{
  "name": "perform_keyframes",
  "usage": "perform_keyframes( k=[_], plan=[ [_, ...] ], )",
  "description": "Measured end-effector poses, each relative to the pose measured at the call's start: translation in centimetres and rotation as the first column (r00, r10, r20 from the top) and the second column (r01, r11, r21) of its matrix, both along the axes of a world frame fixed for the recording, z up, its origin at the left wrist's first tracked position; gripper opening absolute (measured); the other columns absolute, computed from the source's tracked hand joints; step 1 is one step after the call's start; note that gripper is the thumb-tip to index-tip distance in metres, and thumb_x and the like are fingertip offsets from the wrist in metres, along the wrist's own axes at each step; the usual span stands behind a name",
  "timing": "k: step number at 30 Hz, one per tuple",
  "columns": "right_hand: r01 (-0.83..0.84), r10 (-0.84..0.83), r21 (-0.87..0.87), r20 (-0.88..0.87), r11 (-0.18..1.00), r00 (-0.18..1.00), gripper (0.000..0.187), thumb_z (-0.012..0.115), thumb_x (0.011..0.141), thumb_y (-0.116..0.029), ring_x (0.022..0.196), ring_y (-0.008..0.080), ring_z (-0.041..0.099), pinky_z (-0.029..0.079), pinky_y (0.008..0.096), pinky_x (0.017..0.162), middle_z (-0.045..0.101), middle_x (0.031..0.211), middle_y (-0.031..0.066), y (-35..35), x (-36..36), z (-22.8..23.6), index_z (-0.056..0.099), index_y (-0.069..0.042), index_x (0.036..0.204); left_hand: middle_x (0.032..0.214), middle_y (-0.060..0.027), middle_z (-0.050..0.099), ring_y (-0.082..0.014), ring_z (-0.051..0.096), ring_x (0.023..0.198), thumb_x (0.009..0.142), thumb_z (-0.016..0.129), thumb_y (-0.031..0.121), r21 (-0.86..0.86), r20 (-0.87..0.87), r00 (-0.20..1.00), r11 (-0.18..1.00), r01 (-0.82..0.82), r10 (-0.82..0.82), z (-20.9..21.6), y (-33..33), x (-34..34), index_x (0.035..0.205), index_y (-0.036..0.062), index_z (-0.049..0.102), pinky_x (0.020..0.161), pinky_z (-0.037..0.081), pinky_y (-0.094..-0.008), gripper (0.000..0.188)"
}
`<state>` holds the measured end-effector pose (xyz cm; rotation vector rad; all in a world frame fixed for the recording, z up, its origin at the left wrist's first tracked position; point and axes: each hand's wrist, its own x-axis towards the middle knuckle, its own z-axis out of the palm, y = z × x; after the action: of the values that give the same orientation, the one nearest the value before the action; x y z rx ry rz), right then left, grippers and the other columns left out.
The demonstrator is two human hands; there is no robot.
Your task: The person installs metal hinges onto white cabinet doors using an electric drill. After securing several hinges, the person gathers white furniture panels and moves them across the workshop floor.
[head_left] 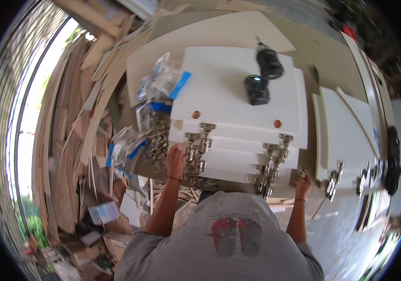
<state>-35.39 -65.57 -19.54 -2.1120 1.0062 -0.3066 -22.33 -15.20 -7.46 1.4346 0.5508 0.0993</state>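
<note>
White panels (238, 84), stacked, lower ones stepped out toward the person; located ahead of and between the two hands. Top panel: two round holes, left hole (196, 114) and right hole (277, 123), along its near edge. Metal hinges, two rows on the stepped edges: left row (205, 143), right row (270, 161). Left hand (174, 162): fingers partly curled, just beside the left row; cannot tell whether it grips anything. Right hand (304, 187): fingers closed on a small metal piece (301, 173), apparently a hinge, just off the stack's near right corner. Cordless drill (270, 65), black, lying on the top panel, beyond both hands. Loose hardware (158, 147), metal, heaped left of the stack, near the left hand; clear plastic bags (165, 77) with blue parts, beside and beyond the heap. Second stack (345, 122), white, right of the right hand, hinges (334, 180) at its near edge. Wood strips (69, 140), far left.
</note>
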Motion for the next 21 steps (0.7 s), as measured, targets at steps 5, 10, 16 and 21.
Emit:
perform_keyframes(
  k=[5,10,16,21],
  plan=[
    [-0.109,0.103,-0.136,-0.051,0.985,0.993,0.029,0.059,0.074,-0.014,0.087,0.0284,0.058,0.046,0.0378,0.076,0.06,0.094,0.0149,0.1,0.1,0.5,0.058,-0.001,0.099,0.073,0.0022,0.051,-0.0042,0.045,0.059,0.082,0.058,0.021,0.164,0.053,0.998,0.986,-0.033,0.024,-2.6,3.0,2.6,0.107,0.007,0.056,0.047,0.035,-0.0191,0.029],
    [-0.158,0.15,-0.234,-0.054,0.959,0.987,0.021,0.059,0.072,-0.01,0.086,0.0319,0.053,0.043,0.0418,0.075,0.057,0.089,0.0152,-0.3,0.6,0.6,0.056,-0.001,0.09,0.074,0.0011,0.053,-0.0071,0.046,0.063,0.08,0.061,0.029,0.344,0.12,0.99,0.938,0.034,-0.08,-4.8,7.1,10.2,0.117,0.0096,0.05,0.051,0.038,-0.0226,0.043],
    [-0.122,0.11,-0.236,-0.065,0.964,0.992,0.02,0.061,0.072,-0.01,0.081,0.0272,0.055,0.044,0.0382,0.074,0.058,0.087,0.0133,0.5,1.3,1.4,0.057,-0.002,0.09,0.109,-0.007,0.057,-0.0134,0.052,0.088,0.079,0.062,0.032,0.266,0.117,0.983,0.958,0.105,-0.14,-1.6,6.9,18.0,0.132,0.0093,0.035,0.069,0.041,-0.025,0.063],
    [-0.107,0.106,-0.154,-0.011,0.982,0.994,0.018,0.059,0.073,-0.008,0.08,0.0281,0.055,0.043,0.0389,0.072,0.056,0.086,0.0133,0.5,0.7,1.7,0.055,-0.002,0.09,0.124,-0.0098,0.047,-0.0198,0.044,0.112,0.079,0.061,0.034,-0.071,-0.081,0.993,0.994,0.083,-0.089,0.8,4.8,23.2,0.126,0.01,0.044,0.084,0.04,-0.0366,0.055]
  ],
)
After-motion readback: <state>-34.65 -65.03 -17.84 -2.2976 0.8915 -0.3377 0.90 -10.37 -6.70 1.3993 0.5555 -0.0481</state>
